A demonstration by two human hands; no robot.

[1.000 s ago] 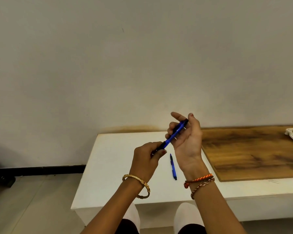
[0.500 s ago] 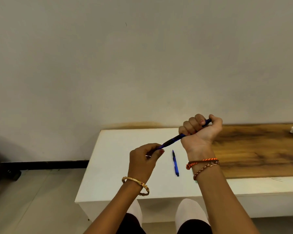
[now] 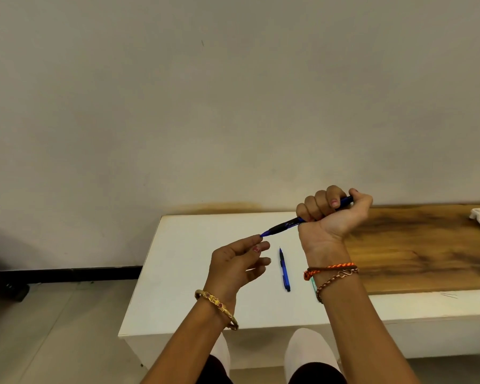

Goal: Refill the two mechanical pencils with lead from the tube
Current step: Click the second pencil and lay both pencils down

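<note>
Right hand (image 3: 333, 217) fisted around blue pencil (image 3: 286, 225), tip pointing left, held above the tabletop (image 3: 178, 286). Left hand (image 3: 234, 266) holds nothing, fingers loosely curled, fingertip at the pencil tip. Second pencil (image 3: 284, 270) lies between the wrists, mid-tabletop. Wooden board (image 3: 427, 250) toward the right edge.

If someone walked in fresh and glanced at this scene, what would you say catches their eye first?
Most likely the right hand, fisted round a blue mechanical pencil raised above the white table, tip aimed down-left at the left hand, whose loosely curled fingertips sit right at that tip. Next, the second blue pencil lying on the table between the wrists. Further right, a dark wooden board covers the tabletop.
</note>
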